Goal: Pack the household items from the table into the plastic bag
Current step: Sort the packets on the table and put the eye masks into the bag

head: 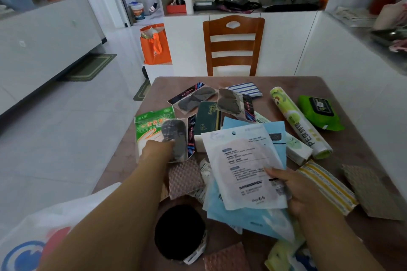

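Many household items cover the brown table (308, 82). My left hand (157, 153) grips a clear pack of grey insoles (176, 136) over a green-and-white glove pack (149, 126). My right hand (293, 189) holds the lower right corner of a white flat packet (242, 165), which lies on top of light blue packets (248, 220). The white plastic bag (35, 237), printed in blue and red, lies at the table's near left edge under my left forearm.
Also on the table: two more insole packs (193, 97), a dark green box (208, 117), a cling-film roll (297, 121), green wet wipes (319, 112), striped cloths (328, 185), a black round item (179, 231). A wooden chair (233, 46) stands behind; an orange bag (155, 45) on the floor.
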Demonstrator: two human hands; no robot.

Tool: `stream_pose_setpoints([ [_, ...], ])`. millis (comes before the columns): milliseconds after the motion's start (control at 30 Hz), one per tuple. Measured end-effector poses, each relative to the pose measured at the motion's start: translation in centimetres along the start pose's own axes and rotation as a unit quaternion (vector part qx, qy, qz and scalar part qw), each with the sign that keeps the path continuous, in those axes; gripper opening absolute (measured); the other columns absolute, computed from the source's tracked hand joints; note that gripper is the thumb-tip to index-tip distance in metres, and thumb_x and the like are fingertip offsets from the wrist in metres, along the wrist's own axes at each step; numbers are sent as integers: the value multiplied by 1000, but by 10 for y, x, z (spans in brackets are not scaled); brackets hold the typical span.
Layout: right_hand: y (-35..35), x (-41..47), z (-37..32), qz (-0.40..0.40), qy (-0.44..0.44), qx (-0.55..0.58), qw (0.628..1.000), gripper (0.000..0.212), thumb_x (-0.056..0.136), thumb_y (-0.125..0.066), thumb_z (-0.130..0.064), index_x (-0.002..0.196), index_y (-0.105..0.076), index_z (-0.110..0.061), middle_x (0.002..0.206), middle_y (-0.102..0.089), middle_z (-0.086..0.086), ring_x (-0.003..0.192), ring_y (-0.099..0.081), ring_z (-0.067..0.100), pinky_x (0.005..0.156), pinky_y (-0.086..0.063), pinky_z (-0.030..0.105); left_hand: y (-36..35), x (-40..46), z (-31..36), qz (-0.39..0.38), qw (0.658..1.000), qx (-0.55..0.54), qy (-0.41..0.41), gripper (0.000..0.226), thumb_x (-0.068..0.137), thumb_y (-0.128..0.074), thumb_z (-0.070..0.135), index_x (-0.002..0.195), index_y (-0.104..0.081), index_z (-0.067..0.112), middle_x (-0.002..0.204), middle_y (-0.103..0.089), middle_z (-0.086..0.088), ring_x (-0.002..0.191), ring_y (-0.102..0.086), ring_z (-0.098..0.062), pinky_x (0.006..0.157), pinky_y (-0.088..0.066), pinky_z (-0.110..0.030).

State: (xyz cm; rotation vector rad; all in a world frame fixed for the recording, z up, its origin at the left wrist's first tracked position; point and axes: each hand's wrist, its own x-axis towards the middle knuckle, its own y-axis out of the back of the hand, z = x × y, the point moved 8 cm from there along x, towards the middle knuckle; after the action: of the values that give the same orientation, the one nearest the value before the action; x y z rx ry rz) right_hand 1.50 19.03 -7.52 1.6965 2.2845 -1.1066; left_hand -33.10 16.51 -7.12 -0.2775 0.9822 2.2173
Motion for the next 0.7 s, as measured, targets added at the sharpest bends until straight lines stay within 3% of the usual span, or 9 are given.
stream_pose_setpoints([
  [67,1,7,3,5,-1,0,1000,37,69,-64,-3,106,-64,-1,89,-74,23,73,-73,37,60,-59,49,-11,26,-10,12,995,99,-3,79,47,-62,62,108,-53,13,105,-65,-11,93,-64,-32,85,-52,-46],
  [167,5,13,4,16,1,-17,1000,41,68,-67,-3,108,-64,-1,93,-73,24,76,-72,37,64,-59,50,-10,5,4,50,991,125,-14,73,74,-70,45,130,-40,8,125,-54,-20,115,-54,-39,96,-44,-47],
  [233,8,14,5,21,4,-23,999,41,67,-68,-4,107,-65,-1,94,-73,24,76,-72,37,65,-59,50,-16,5,6,39,998,44,0,61,81,-71,28,128,-47,0,122,-59,-21,113,-57,-38,93,-48,-43],
  [300,8,13,6,18,2,-21,1000,39,67,-68,-4,106,-65,-1,95,-73,24,77,-72,37,65,-59,50,-14,4,6,42,997,-66,4,44,76,-72,30,108,-62,2,105,-67,-19,95,-64,-38,85,-55,-45],
  [367,11,11,8,22,0,-21,1000,40,66,-68,-4,105,-65,-1,92,-74,23,74,-72,36,63,-59,49,2,-11,17,91,988,-118,-32,39,80,-63,39,95,-64,3,95,-69,-12,83,-64,-31,78,-54,-39],
  [467,17,8,12,41,-9,-32,999,45,63,-71,-6,108,-65,-1,94,-74,23,74,-72,36,64,-59,49,43,-55,53,208,951,-194,-125,33,94,-51,29,107,-63,1,99,-66,-17,91,-63,-31,71,-39,-28],
  [533,21,8,17,58,-18,-60,996,43,69,-71,-6,111,-65,-1,92,-74,21,73,-72,34,65,-60,47,48,-83,76,158,939,-258,-162,30,94,-54,28,103,-65,2,97,-66,-19,84,-65,-31,60,-42,-21],
  [600,27,7,21,80,-25,-86,993,31,81,-66,-5,112,-64,0,80,-75,15,65,-71,30,59,-60,41,24,-108,83,25,945,-271,-180,24,91,-60,30,89,-66,7,79,-65,-13,60,-63,-19,47,-48,-18],
  [700,33,5,25,101,-33,-73,992,23,95,-52,-23,103,-65,-6,68,-73,9,63,-68,28,55,-57,36,-39,-139,50,-148,968,-137,-148,21,89,-65,19,86,-66,-1,72,-63,-16,47,-57,-15,39,-48,-18],
])
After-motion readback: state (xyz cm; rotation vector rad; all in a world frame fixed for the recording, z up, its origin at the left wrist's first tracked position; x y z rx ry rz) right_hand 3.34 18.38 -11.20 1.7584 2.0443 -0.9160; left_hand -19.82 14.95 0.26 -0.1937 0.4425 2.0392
